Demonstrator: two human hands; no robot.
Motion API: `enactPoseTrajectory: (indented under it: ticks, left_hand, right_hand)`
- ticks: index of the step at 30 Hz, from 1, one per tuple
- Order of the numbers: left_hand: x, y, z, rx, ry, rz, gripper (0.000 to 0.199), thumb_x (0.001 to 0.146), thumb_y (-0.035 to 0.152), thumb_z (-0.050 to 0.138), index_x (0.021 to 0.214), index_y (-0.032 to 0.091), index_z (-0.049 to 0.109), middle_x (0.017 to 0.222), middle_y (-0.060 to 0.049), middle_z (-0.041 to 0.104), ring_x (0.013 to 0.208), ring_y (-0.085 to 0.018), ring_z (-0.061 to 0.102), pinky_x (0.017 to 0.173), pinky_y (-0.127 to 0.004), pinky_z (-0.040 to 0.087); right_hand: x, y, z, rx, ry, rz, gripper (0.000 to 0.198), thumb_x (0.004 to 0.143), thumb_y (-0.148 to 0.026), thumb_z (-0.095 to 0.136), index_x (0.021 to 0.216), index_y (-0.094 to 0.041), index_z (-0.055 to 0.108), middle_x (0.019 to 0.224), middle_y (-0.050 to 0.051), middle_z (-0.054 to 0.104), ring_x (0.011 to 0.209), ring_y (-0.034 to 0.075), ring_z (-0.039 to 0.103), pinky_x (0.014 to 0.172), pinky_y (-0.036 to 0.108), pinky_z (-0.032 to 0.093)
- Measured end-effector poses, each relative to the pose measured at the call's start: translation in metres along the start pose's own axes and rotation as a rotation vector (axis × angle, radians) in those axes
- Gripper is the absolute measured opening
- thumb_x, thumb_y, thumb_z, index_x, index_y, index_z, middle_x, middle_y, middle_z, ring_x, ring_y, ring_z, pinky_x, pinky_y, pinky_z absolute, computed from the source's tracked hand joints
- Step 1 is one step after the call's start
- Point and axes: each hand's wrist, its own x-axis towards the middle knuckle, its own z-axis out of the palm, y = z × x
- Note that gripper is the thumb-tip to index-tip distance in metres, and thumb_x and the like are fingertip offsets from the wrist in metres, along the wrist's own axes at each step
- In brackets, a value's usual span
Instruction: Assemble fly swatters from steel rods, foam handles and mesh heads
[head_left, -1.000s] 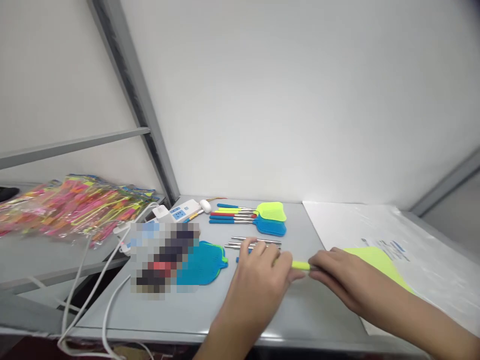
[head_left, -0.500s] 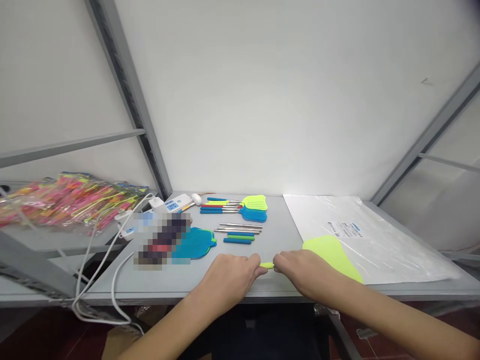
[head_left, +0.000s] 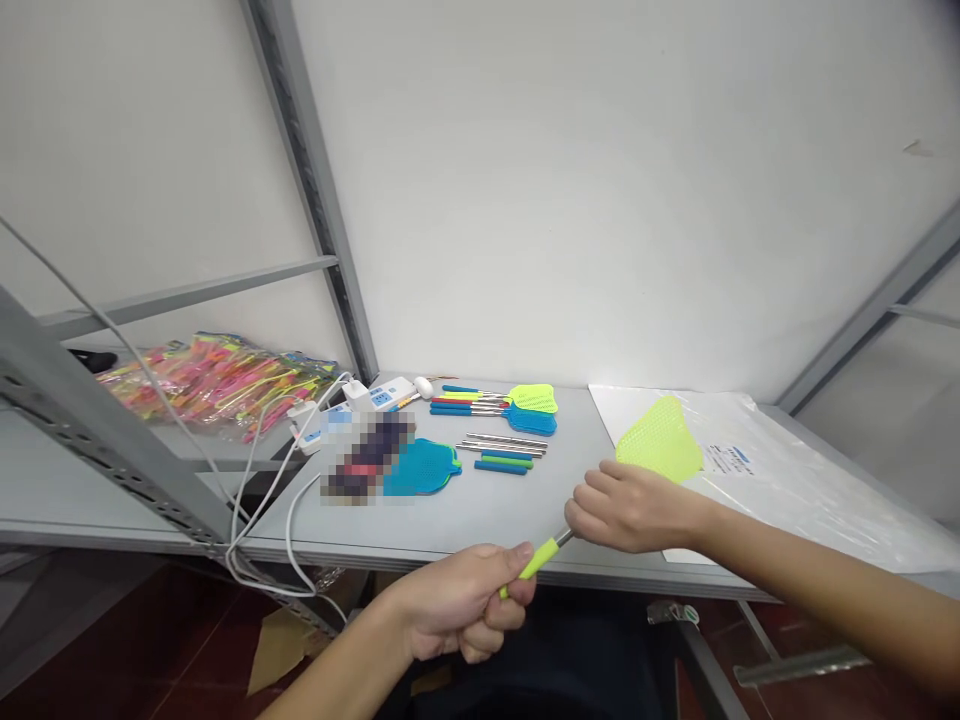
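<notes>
A yellow-green fly swatter (head_left: 660, 440) is held in both hands, slanting from lower left to upper right over the table's front edge. My left hand (head_left: 480, 600) is closed round its yellow-green grip (head_left: 540, 562), thumb along the top. My right hand (head_left: 626, 510) is closed round the metal rod close to the perforated head; a short piece of rod shows between the hands. Beyond them lie loose metal rods (head_left: 502, 446) and several blue and green handle grips (head_left: 504, 464). Blue swatter heads (head_left: 427, 467) are stacked at the left.
Assembled fly swatters (head_left: 532, 400) lie at the back of the table. White power strips (head_left: 390, 393) with cables stand at the left, beside a blurred-out patch. Bagged colourful items (head_left: 232, 380) fill the left shelf. A white plastic-wrapped sheet (head_left: 780, 490) covers the right side.
The swatter has tilted: its head has risen and its grip has dropped toward me. My left hand has moved down, and more of the grip and rod shows. The view has shifted.
</notes>
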Motion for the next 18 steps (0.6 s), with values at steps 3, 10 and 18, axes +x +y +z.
enactPoseTrajectory:
  ticks: [3, 10, 18]
  left_hand:
    - [-0.01, -0.019, -0.019, -0.174, -0.101, -0.036, 0.051, 0.085, 0.072, 0.041, 0.071, 0.024, 0.032, 0.046, 0.013, 0.017, 0.035, -0.006, 0.003, 0.033, -0.018, 0.009]
    - [-0.015, -0.024, -0.041, 0.482, 0.619, 0.591, 0.038, 0.098, 0.051, 0.033, 0.088, 0.022, 0.054, 0.083, -0.001, 0.055, 0.076, -0.015, 0.053, 0.072, -0.029, 0.047]
    - [0.07, 0.013, -0.051, 1.442, 1.059, 0.619, 0.012, 0.09, 0.022, 0.056, 0.085, 0.022, 0.067, 0.094, -0.007, 0.058, 0.099, -0.027, 0.048, 0.096, -0.054, 0.029]
  right_hand:
    - [-0.049, 0.043, 0.006, 0.011, 0.031, 0.278, 0.03, 0.099, -0.024, 0.033, 0.08, -0.022, 0.056, 0.065, -0.001, 0.056, 0.058, 0.014, 0.046, 0.058, 0.03, 0.025]
    - [-0.138, 0.061, 0.015, -0.09, -0.103, 0.68, 0.028, 0.097, -0.024, 0.038, 0.077, -0.018, 0.057, 0.06, 0.002, 0.055, 0.052, 0.016, 0.045, 0.056, 0.03, 0.023]
    - [-0.091, 0.016, 0.04, -0.039, -0.044, 0.744, 0.027, 0.098, -0.022, 0.035, 0.082, -0.018, 0.057, 0.063, 0.002, 0.057, 0.055, 0.017, 0.049, 0.056, 0.029, 0.026]
